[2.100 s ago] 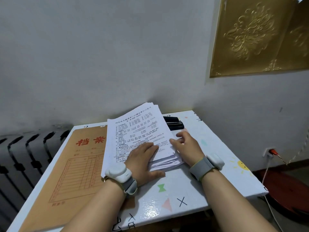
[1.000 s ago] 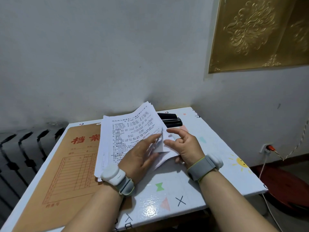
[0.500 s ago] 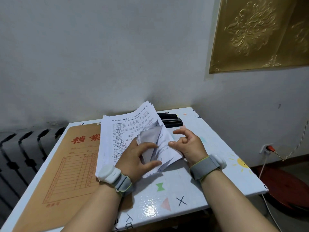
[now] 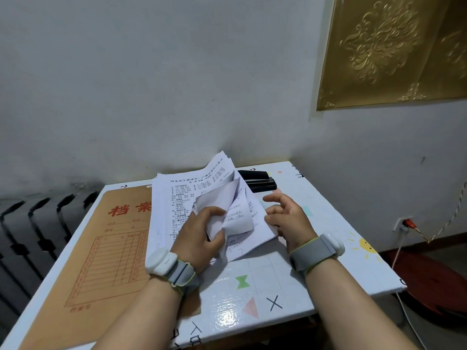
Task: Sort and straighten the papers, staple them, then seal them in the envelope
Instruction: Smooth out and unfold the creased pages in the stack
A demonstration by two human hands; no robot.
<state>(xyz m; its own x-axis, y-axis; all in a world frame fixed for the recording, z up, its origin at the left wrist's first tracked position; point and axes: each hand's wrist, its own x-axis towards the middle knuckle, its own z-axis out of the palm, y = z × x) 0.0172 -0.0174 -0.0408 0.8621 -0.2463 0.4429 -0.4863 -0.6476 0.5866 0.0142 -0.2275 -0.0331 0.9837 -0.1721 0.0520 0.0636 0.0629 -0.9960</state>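
Note:
A loose stack of printed white papers [image 4: 177, 198] lies askew on the white table [image 4: 278, 286], its left part over a large brown envelope [image 4: 106, 248] with red characters. My left hand [image 4: 199, 236] grips the lower right corners of the top sheets, folded up and back over the stack. My right hand [image 4: 288, 218] rests at the stack's right edge, fingers spread and curled, holding nothing. A black stapler [image 4: 257, 181] lies behind the papers near the wall, partly hidden by them.
The table stands in a corner against white walls. A dark radiator [image 4: 32, 236] is at the left. A gold embossed panel [image 4: 394, 49] hangs upper right. A wall socket with a cord [image 4: 406, 223] and a red stool [image 4: 434, 281] sit at the right.
Both hands lay flat on the stack before. My left hand has since lifted the lower right corners of the top sheets and folded them back; my right hand released the paper and opened.

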